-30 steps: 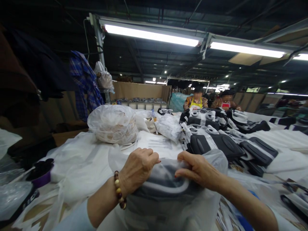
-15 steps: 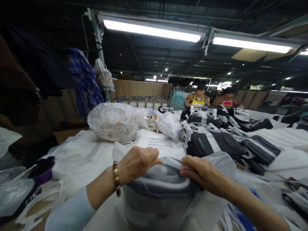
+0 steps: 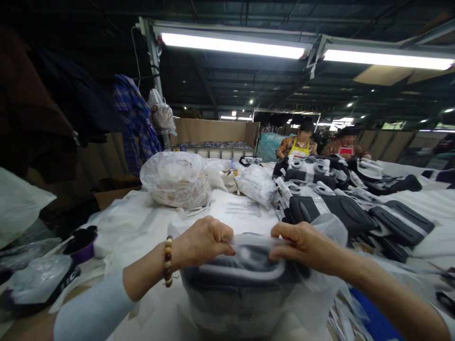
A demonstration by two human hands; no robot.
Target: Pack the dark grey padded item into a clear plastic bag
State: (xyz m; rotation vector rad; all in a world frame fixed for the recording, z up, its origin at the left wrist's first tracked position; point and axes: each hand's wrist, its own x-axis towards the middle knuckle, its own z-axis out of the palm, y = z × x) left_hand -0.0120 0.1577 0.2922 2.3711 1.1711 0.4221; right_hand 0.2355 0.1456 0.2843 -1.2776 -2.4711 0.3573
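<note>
A dark bag (image 3: 245, 274) with a pale, wrapped-looking handle stands right in front of me inside a translucent plastic bag (image 3: 227, 312). My left hand (image 3: 202, 241), with a beaded bracelet at the wrist, pinches the plastic bag's upper edge on the left. On the right, my right hand (image 3: 302, 246) grips the same edge between thumb and bent fingers. The film is stretched between both hands above the dark bag's top. Motion blurs the plastic between my fingers.
Several black bags with white wrapping (image 3: 330, 210) are piled at the right. Beyond my hands lie a stack of white sheets (image 3: 238, 208) and a large plastic-wrapped bundle (image 3: 174, 180). A purple container (image 3: 83, 251) stands at left. Two people in aprons (image 3: 300, 147) sit at the back.
Both hands have closed on the plastic edge and pulled it taut between them. My left thumb has turned inward. The whole view has shifted slightly, moving the scene to the right.
</note>
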